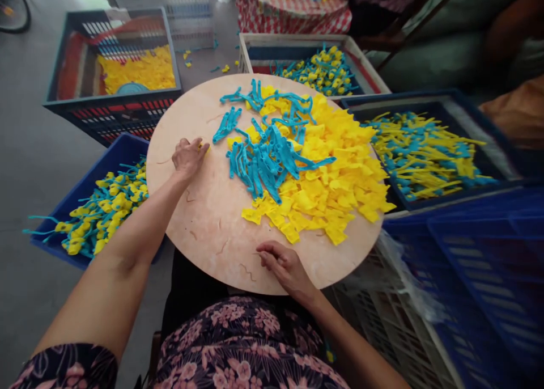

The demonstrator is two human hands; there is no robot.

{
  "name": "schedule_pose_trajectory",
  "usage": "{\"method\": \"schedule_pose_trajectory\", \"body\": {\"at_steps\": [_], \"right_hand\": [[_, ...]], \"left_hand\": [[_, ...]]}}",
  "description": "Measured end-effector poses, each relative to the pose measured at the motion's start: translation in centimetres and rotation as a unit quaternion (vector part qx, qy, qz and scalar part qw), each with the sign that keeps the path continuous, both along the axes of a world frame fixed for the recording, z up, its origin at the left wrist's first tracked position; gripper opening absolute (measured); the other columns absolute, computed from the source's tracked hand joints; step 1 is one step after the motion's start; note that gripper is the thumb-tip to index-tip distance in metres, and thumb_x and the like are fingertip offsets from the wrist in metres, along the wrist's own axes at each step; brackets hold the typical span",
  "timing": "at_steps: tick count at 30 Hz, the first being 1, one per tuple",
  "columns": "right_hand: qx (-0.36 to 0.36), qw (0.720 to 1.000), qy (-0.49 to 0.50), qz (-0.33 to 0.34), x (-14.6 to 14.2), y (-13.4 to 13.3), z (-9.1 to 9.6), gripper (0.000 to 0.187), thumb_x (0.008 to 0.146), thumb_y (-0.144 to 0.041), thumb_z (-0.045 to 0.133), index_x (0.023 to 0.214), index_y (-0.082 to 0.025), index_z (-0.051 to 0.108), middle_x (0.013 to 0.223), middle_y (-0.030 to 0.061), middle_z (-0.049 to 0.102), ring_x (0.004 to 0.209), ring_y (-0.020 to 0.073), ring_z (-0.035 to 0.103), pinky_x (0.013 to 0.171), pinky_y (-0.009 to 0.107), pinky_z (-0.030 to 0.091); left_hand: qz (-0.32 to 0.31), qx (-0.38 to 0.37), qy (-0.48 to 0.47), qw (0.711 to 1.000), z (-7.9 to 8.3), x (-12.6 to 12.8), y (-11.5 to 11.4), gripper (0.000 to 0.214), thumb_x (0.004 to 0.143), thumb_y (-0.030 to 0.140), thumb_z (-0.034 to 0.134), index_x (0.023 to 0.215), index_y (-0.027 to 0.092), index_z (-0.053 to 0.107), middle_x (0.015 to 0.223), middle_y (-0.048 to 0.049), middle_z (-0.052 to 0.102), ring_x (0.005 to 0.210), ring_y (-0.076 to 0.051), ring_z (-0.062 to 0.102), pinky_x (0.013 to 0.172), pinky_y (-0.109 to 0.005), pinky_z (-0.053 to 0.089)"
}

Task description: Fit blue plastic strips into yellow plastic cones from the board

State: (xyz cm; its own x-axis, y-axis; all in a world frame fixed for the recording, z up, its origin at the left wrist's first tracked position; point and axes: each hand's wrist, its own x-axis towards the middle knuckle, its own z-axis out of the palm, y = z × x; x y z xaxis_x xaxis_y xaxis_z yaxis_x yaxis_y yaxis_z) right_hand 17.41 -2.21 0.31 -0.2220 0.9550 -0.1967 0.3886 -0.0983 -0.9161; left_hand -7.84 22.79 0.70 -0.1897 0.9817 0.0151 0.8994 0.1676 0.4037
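Note:
A round wooden board (208,219) lies across my lap. On it sits a heap of yellow plastic pieces (335,179) with blue plastic strips (267,156) piled over its left part. My left hand (188,156) rests on the board's left side, fingers curled, with a bit of yellow showing at the fingertips. My right hand (284,264) lies near the board's front edge, just below the yellow heap, fingers pinched together; what they hold is too small to make out.
A blue crate (127,151) at my left holds joined yellow-and-blue parts (102,207). A dark crate (114,102) behind it holds yellow pieces. More crates of joined parts (420,151) stand right and behind. Another person's round table (297,3) is at the back.

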Motion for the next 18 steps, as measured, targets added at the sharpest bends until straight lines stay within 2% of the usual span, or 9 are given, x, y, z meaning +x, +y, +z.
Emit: {"method": "schedule_pose_trajectory", "body": {"at_steps": [3,6,9,11,13,15,18], "right_hand": [[0.105,0.989,-0.082,-0.06,1.0,2.5,0.4,0.025,0.094,-0.038,0.05,0.099,-0.019,0.066,0.08,0.0044,0.069,0.07,0.0164,0.064,0.064,0.027,0.048],[0.186,0.958,-0.201,-0.09,0.6,7.0,1.0,0.028,0.096,-0.037,0.047,0.101,-0.018,0.068,0.09,0.0082,0.071,0.08,0.0189,0.066,0.071,0.028,0.047],[0.181,0.914,-0.352,-0.085,-0.8,11.9,1.5,0.03,0.096,-0.039,0.048,0.099,-0.018,0.069,0.101,0.0112,0.07,0.09,0.0225,0.066,0.072,0.029,0.043],[0.143,0.897,-0.413,-0.061,-1.6,14.3,1.7,0.033,0.094,-0.044,0.051,0.09,-0.018,0.07,0.101,0.0119,0.07,0.09,0.0235,0.065,0.07,0.03,0.041],[0.091,0.904,-0.415,-0.047,-2.0,15.7,1.9,0.031,0.089,-0.046,0.056,0.083,-0.019,0.071,0.093,0.0089,0.071,0.085,0.0225,0.064,0.067,0.029,0.039],[0.054,0.925,-0.372,-0.06,-1.8,16.2,1.9,0.025,0.084,-0.043,0.062,0.078,-0.02,0.07,0.081,0.0044,0.069,0.078,0.0198,0.061,0.062,0.027,0.035],[0.068,0.965,-0.235,-0.098,-0.6,15.8,1.6,0.02,0.077,-0.04,0.067,0.075,-0.02,0.067,0.064,-0.0019,0.058,0.064,0.0139,0.053,0.057,0.025,0.03]], "left_hand": [[-0.04,-0.029,0.033,0.998,0.3,1.1,-0.8,0.042,0.091,0.049,0.048,0.12,0.025,0.068,0.117,-0.0159,0.056,0.116,-0.035,0.052,0.09,-0.043,0.043],[-0.089,-0.038,0.058,0.994,0.5,2.2,-3.5,0.038,0.091,0.046,0.049,0.119,0.027,0.068,0.115,-0.014,0.057,0.113,-0.032,0.054,0.086,-0.04,0.044],[-0.121,-0.046,0.078,0.989,0.5,3.4,-6.8,0.038,0.091,0.047,0.05,0.119,0.027,0.067,0.112,-0.0125,0.058,0.109,-0.03,0.056,0.083,-0.037,0.045],[-0.132,-0.054,0.077,0.987,0.6,4.1,-8.8,0.038,0.09,0.047,0.052,0.119,0.026,0.067,0.111,-0.0118,0.059,0.106,-0.029,0.058,0.08,-0.037,0.046],[-0.14,-0.068,0.069,0.985,0.7,4.8,-10.4,0.037,0.09,0.042,0.055,0.121,0.026,0.064,0.113,-0.011,0.059,0.103,-0.028,0.06,0.079,-0.036,0.047],[-0.152,-0.08,0.065,0.983,0.8,5.5,-11.8,0.041,0.088,0.034,0.056,0.128,0.025,0.059,0.115,-0.0109,0.059,0.104,-0.027,0.061,0.08,-0.035,0.048],[-0.182,-0.084,0.081,0.976,0.8,6.2,-13.2,0.048,0.086,0.024,0.055,0.133,0.02,0.053,0.119,-0.0133,0.058,0.112,-0.029,0.058,0.084,-0.036,0.049]]}}
